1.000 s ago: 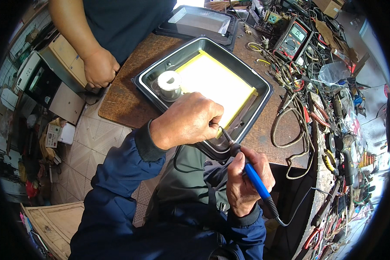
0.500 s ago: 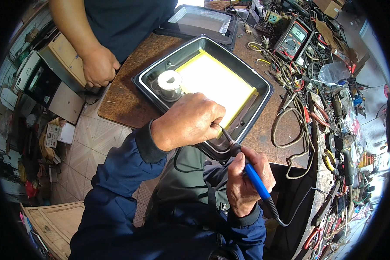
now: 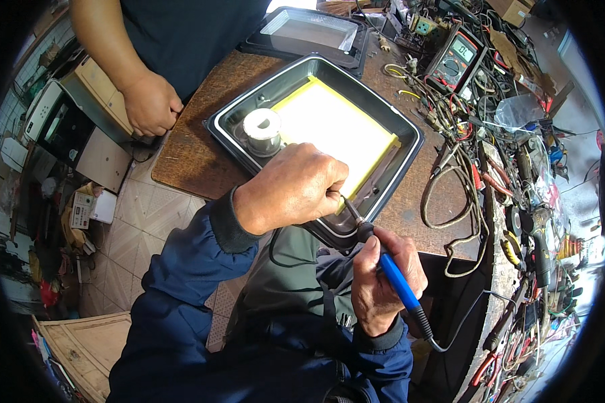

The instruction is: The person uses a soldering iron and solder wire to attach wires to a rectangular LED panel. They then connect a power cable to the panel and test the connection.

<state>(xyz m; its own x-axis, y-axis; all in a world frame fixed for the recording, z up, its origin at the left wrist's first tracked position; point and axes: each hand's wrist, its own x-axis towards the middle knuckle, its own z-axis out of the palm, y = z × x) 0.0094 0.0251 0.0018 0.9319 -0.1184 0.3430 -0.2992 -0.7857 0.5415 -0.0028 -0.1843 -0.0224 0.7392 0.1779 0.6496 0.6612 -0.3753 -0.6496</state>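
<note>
A blue-handled soldering iron (image 3: 401, 285) is gripped in my right hand (image 3: 383, 274), its metal tip pointing up and left. That tip reaches the near edge of a black tray-like casing (image 3: 413, 149), close to the fingers of my left hand (image 3: 296, 183). Thumb and fingertips of my left hand are pinched together over the near corner; what they hold is hidden. Inside the casing lies a bright, glaring white panel (image 3: 336, 127) with a yellow border. A spool of solder wire (image 3: 263, 133) stands upright in its left corner.
The casing rests on a worn brown table (image 3: 188, 151). A dark frame (image 3: 302, 37) lies behind it. To the right are a multimeter (image 3: 456, 59), a looped cable (image 3: 429, 201) and a heap of wires and tools. Another person's closed hand (image 3: 151, 104) is at the table's left edge.
The other person's hand has shifted very slightly left. My hands and the soldering iron stay practically where they were.
</note>
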